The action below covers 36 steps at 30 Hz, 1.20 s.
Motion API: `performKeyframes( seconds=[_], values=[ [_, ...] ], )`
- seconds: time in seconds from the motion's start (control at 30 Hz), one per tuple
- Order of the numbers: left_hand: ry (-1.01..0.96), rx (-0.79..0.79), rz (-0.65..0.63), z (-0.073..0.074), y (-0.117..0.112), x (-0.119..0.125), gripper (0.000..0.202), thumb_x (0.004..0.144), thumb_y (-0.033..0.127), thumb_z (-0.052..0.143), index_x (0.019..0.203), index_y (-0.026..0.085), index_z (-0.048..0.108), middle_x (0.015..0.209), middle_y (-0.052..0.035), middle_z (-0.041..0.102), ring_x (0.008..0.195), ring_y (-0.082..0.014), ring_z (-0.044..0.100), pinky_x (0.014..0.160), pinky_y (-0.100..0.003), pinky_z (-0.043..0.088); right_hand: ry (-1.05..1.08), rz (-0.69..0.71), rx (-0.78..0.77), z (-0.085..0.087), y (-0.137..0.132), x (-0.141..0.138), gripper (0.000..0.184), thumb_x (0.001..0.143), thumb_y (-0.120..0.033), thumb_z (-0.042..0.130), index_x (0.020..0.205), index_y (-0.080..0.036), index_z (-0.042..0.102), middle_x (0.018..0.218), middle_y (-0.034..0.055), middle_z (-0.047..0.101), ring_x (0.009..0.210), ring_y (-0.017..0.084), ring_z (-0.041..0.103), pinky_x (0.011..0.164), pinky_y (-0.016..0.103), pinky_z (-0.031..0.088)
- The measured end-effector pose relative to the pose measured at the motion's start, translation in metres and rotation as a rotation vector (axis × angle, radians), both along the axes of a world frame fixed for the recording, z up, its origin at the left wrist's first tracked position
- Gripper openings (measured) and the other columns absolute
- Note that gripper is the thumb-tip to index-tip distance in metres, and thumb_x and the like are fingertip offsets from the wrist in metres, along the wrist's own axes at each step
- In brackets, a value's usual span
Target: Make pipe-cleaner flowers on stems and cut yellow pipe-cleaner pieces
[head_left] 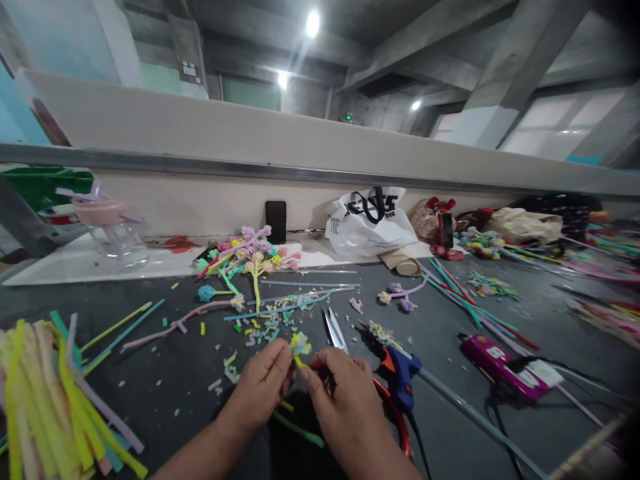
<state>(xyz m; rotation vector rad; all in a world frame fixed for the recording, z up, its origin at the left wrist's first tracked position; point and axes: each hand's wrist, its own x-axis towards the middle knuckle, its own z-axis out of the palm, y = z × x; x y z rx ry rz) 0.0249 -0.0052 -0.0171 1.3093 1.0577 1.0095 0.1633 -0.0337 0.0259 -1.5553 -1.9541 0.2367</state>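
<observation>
A small pipe-cleaner flower point(300, 343) with a pale blue and yellow head is held between my two hands above the near middle of the table. My left hand point(267, 377) is closed, its thumb and fingers pinching the flower's left side. From the other side, my right hand point(345, 387) closes its fingertips on the yellow part below the head. Scissors point(336, 330) show their blades just beyond my right hand; their handles are mostly hidden by it. Beneath my hands lies a green pipe cleaner point(300, 430). Small cut bits point(270, 327) are scattered ahead.
A blue glue gun point(403, 377) and a red curved handle point(400, 420) lie right of my hand. Further right is a magenta device point(505, 367) with cables. Yellow strips point(43, 400) fill the left. Finished flowers point(255, 253), a white bag point(370, 223) and a phone point(276, 222) stand behind.
</observation>
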Motion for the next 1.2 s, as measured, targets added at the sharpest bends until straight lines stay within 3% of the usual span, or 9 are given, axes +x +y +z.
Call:
performKeyframes(
  seconds=[0.43, 0.6, 0.67, 0.73, 0.83, 0.93, 1.07, 1.2],
  values=[
    [-0.102, -0.208, -0.133, -0.001, 0.000, 0.002, 0.040, 0.077, 0.056, 0.043, 0.064, 0.019, 0.040, 0.045, 0.0085, 0.037, 0.037, -0.0049, 0.030, 0.035, -0.015, 0.018, -0.291, 0.097, 0.251, 0.005, 0.010, 0.010, 0.016, 0.077, -0.010, 0.049, 0.067, -0.019, 0.056, 0.063, 0.0000, 0.061, 0.065, 0.017, 0.054, 0.078, 0.035, 0.024],
    [-0.127, -0.181, -0.148, 0.007, -0.003, 0.003, 0.039, 0.078, 0.054, 0.043, 0.063, 0.019, 0.041, 0.038, 0.0091, 0.035, 0.033, -0.0042, 0.025, 0.034, -0.016, 0.016, -0.224, 0.101, 0.152, 0.015, 0.010, 0.012, 0.013, 0.077, -0.012, 0.051, 0.067, -0.019, 0.055, 0.065, -0.0008, 0.062, 0.067, 0.016, 0.055, 0.079, 0.036, 0.025],
    [-0.170, -0.191, -0.110, 0.009, -0.004, 0.004, 0.038, 0.079, 0.053, 0.043, 0.064, 0.019, 0.041, 0.037, 0.0092, 0.035, 0.031, -0.0038, 0.023, 0.032, -0.016, 0.015, -0.099, 0.070, 0.078, 0.012, 0.009, 0.012, 0.007, 0.074, -0.013, 0.055, 0.073, -0.020, 0.056, 0.070, -0.0006, 0.062, 0.069, 0.017, 0.055, 0.078, 0.036, 0.028],
    [-0.253, -0.216, -0.059, 0.010, -0.004, 0.005, 0.036, 0.079, 0.053, 0.043, 0.065, 0.020, 0.040, 0.038, 0.0095, 0.036, 0.028, -0.0032, 0.020, 0.031, -0.016, 0.015, 0.120, 0.006, 0.004, 0.006, 0.007, 0.010, 0.016, 0.071, -0.017, 0.057, 0.087, -0.020, 0.056, 0.078, 0.0015, 0.061, 0.071, 0.018, 0.054, 0.074, 0.034, 0.034],
    [-0.398, -0.232, -0.029, 0.011, -0.003, 0.005, 0.034, 0.080, 0.051, 0.042, 0.067, 0.020, 0.039, 0.040, 0.0099, 0.038, 0.026, -0.0019, 0.016, 0.029, -0.015, 0.014, 0.588, -0.092, -0.147, -0.006, 0.007, 0.000, 0.032, 0.070, -0.024, 0.058, 0.101, -0.018, 0.051, 0.088, 0.0051, 0.059, 0.073, 0.017, 0.054, 0.066, 0.030, 0.042],
    [-0.494, -0.242, -0.039, 0.013, -0.003, 0.005, 0.032, 0.082, 0.049, 0.042, 0.070, 0.019, 0.040, 0.044, 0.0097, 0.040, 0.027, -0.0011, 0.018, 0.028, -0.013, 0.016, 1.038, -0.058, -0.334, -0.009, 0.010, -0.017, 0.032, 0.070, -0.029, 0.062, 0.099, -0.017, 0.055, 0.093, 0.0057, 0.062, 0.079, 0.017, 0.058, 0.072, 0.029, 0.045],
    [-0.526, -0.235, -0.001, 0.011, -0.003, 0.004, 0.029, 0.083, 0.047, 0.042, 0.076, 0.020, 0.042, 0.046, 0.0093, 0.042, 0.028, -0.0012, 0.021, 0.028, -0.012, 0.018, 1.371, 0.077, -0.539, -0.005, 0.017, -0.037, 0.034, 0.061, -0.032, 0.072, 0.091, -0.016, 0.064, 0.071, 0.0012, 0.066, 0.067, 0.015, 0.060, 0.068, 0.028, 0.046],
    [-0.508, -0.227, 0.058, 0.007, 0.000, 0.004, 0.030, 0.082, 0.050, 0.043, 0.075, 0.020, 0.042, 0.046, 0.0096, 0.040, 0.029, -0.0013, 0.022, 0.028, -0.012, 0.019, 1.492, 0.074, -0.565, -0.011, 0.022, -0.048, 0.033, 0.057, -0.030, 0.075, 0.085, -0.016, 0.067, 0.053, -0.0029, 0.061, 0.053, 0.012, 0.057, 0.057, 0.024, 0.046]
  ],
)
